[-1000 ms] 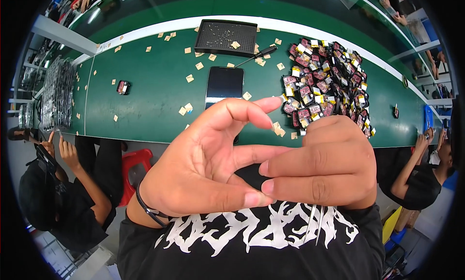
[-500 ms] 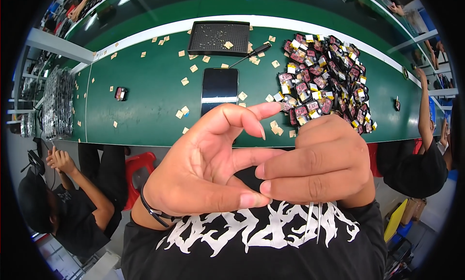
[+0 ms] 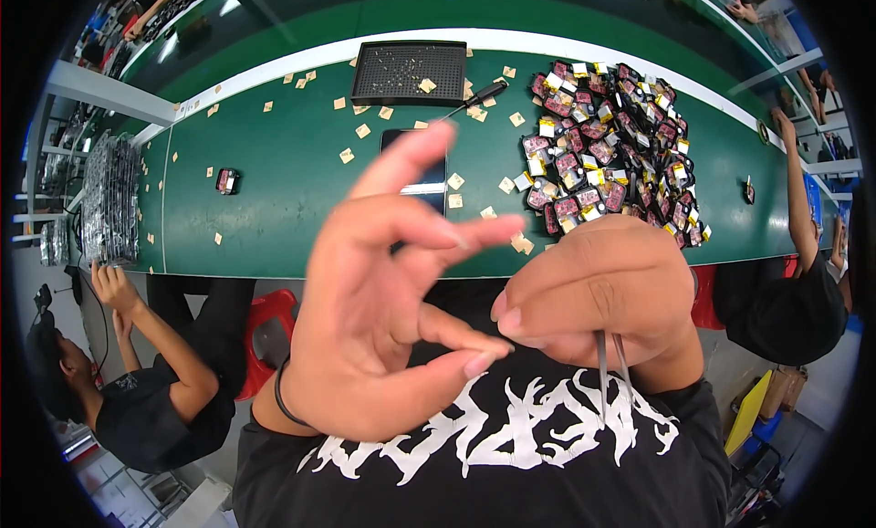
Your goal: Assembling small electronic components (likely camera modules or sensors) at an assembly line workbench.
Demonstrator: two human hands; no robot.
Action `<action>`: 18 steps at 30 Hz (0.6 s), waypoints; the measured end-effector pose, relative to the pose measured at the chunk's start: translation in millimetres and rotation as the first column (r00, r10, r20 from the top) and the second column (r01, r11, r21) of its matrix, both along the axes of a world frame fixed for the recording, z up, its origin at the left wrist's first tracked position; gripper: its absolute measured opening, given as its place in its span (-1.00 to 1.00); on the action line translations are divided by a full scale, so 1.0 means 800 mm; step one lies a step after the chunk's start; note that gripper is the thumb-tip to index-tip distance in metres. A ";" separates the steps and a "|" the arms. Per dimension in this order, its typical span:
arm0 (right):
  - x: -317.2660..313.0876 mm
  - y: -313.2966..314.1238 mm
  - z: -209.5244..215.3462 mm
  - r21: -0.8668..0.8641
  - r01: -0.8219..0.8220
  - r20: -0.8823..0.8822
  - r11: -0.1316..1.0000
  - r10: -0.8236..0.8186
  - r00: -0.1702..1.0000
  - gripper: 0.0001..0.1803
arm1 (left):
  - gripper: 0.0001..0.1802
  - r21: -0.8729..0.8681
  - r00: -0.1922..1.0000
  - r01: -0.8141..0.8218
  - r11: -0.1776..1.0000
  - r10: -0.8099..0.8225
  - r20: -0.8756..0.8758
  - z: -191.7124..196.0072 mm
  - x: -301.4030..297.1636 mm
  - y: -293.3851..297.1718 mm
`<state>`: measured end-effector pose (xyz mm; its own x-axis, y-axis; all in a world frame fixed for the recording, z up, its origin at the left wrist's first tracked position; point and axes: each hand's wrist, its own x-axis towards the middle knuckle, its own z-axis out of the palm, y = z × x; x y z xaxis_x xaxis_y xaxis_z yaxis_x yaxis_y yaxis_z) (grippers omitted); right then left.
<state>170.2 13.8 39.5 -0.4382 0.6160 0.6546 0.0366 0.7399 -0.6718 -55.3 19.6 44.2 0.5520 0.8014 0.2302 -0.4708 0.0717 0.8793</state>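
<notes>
In front of my chest, my left hand point(image 3: 365, 318) pinches thumb and forefinger together, its other fingers raised and spread. Something tiny and dark shows at the pinched tips, too small to name. Close beside it on the right, my right hand point(image 3: 602, 286) is curled round metal tweezers point(image 3: 614, 375). Their two thin prongs stick out below the hand toward my shirt, slightly apart. The right fingertips are near the left pinch, and a small gap seems to lie between them. Behind the left fingers, a phone-like black slab point(image 3: 425, 197) lies on the green bench, partly covered.
A heap of small black-cased circuit units point(image 3: 607, 154) with batteries lies on the bench at right. A black tray point(image 3: 374, 72) and a screwdriver point(image 3: 484, 95) lie at the back. Beige paper squares are scattered about. Silver packets point(image 3: 109, 199) stand left; co-workers sit at both sides.
My left hand has turned more upright, its free fingers rising and spreading over the slab. The right fingertips have drawn off the left thumb, and the tweezers show more plainly.
</notes>
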 end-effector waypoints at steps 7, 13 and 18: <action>-0.001 -0.022 -0.014 -0.429 -0.012 -0.126 0.903 -0.047 0.991 -0.77 | -0.10 0.671 0.942 -0.210 0.711 0.331 -0.056 -0.003 -0.001 -0.006; -0.005 -0.026 -0.016 -0.570 -0.013 -0.135 0.821 -0.078 0.988 -0.77 | -0.03 0.621 0.965 -0.174 0.764 0.259 -0.048 -0.009 -0.010 -0.020; -0.008 -0.029 -0.014 -0.573 0.001 -0.093 0.820 -0.066 0.994 -0.76 | 0.06 0.675 0.915 -0.391 0.626 0.343 0.212 -0.034 0.007 -0.026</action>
<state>163.8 -9.0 28.3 -0.3602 0.9064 0.2208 -0.0392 0.2218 -0.9743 -49.5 -0.8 16.7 0.2145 0.5297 0.8206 -0.3720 -0.7325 0.5701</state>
